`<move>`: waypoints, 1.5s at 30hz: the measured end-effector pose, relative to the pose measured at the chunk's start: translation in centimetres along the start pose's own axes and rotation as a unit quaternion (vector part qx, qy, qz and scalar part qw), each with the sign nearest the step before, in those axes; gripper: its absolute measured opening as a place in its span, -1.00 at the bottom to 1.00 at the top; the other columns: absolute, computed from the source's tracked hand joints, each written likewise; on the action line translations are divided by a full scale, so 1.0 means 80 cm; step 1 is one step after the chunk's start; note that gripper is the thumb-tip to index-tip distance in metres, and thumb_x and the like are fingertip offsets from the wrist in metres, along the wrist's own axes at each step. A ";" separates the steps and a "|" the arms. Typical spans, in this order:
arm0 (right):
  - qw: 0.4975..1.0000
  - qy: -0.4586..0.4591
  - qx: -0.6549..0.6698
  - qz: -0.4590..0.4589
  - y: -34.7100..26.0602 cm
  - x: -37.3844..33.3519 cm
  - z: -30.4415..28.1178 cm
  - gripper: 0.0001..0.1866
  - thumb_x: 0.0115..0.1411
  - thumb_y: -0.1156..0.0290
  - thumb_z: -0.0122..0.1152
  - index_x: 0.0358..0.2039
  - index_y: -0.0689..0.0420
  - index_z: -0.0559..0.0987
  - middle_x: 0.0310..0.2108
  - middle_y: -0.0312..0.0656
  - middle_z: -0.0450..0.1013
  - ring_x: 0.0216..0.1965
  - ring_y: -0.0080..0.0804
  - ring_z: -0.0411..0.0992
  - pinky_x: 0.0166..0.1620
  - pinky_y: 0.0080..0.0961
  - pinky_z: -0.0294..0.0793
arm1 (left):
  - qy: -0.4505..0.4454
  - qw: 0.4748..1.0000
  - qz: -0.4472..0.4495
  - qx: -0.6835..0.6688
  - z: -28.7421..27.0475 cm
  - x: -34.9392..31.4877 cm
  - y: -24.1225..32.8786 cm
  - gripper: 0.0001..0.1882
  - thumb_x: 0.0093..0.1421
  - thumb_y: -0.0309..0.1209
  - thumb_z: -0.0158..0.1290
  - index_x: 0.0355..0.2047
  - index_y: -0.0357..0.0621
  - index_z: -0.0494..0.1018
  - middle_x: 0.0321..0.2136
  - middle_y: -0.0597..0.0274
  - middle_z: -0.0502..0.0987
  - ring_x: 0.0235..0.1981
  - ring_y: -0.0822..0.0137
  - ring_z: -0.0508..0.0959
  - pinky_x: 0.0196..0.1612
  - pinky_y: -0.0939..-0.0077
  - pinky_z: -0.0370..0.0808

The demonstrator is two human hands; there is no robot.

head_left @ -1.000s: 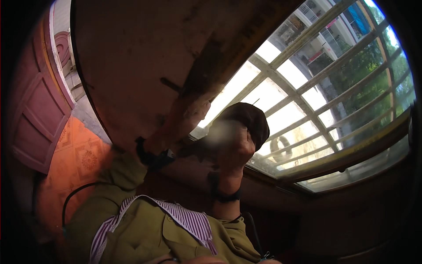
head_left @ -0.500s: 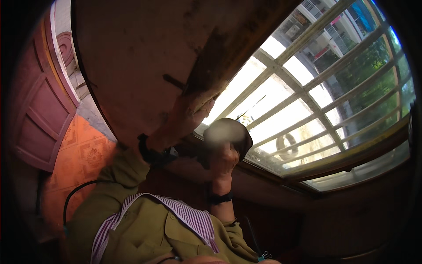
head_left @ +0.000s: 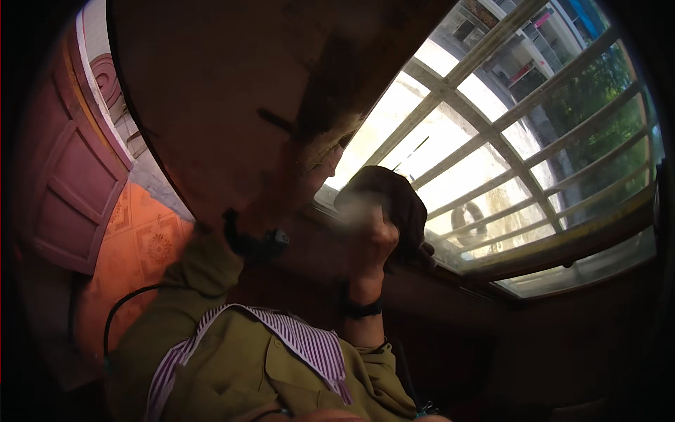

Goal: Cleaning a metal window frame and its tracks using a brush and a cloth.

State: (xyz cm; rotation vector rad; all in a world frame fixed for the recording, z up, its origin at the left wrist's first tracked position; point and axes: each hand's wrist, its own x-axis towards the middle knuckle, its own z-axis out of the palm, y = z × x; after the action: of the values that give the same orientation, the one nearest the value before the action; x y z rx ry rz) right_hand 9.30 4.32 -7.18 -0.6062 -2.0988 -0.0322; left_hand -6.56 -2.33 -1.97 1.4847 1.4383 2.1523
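The right hand (head_left: pixel 378 239) curls closed around a dark cloth (head_left: pixel 402 205), which bulges to the fist's far right side, towards the barred window (head_left: pixel 498 128); bunched, it shows no clear long axis. Left of it, the left hand (head_left: pixel 309 174) lies along the dark panel (head_left: pixel 197 91), grip too shadowed to tell.

The orange tiled floor (head_left: pixel 130 257), its squares patterned with floral motifs, shows well to the left of the right hand's fingers (head_left: pixel 382 225); a grey strip (head_left: pixel 160 184) borders its upper edge.
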 end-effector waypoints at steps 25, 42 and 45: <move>0.969 0.160 -0.137 0.126 -0.014 0.046 -0.001 -0.57 -0.30 0.44 0.31 -0.35 0.15 0.36 -0.45 -0.13 0.34 -0.39 -0.07 0.30 -0.30 -0.20 0.36 | -0.039 0.997 0.030 0.054 -0.011 -0.001 -0.013 -0.76 0.19 -0.45 0.03 -0.12 -0.21 0.47 -0.40 0.14 0.54 -0.42 0.38 0.53 -0.38 0.50 0.46; 0.970 0.147 -0.123 0.151 -0.019 0.052 -0.009 -0.57 -0.25 0.43 0.31 -0.33 0.15 0.36 -0.44 -0.12 0.36 -0.36 -0.07 0.36 -0.26 -0.20 0.40 | 0.001 0.999 0.046 0.000 -0.002 0.000 -0.008 -0.82 0.20 -0.43 0.02 -0.53 -0.23 0.44 -0.69 0.39 0.39 -0.61 0.62 0.37 -0.55 0.63 0.32; 0.971 0.159 -0.101 0.149 -0.017 0.060 -0.014 -0.61 -0.21 0.49 0.26 -0.32 0.17 0.35 -0.45 -0.10 0.36 -0.37 -0.07 0.39 -0.26 -0.20 0.41 | -0.004 0.999 0.042 0.021 -0.003 -0.003 -0.008 -0.83 0.20 -0.42 0.02 -0.50 -0.24 0.44 -0.68 0.38 0.40 -0.60 0.62 0.37 -0.54 0.64 0.33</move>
State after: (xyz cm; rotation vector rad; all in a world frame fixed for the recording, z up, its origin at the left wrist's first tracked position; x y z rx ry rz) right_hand 7.44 4.79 -2.48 -0.9675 -1.6891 -0.1634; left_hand -6.92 -2.26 -2.64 1.5940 1.4536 2.1734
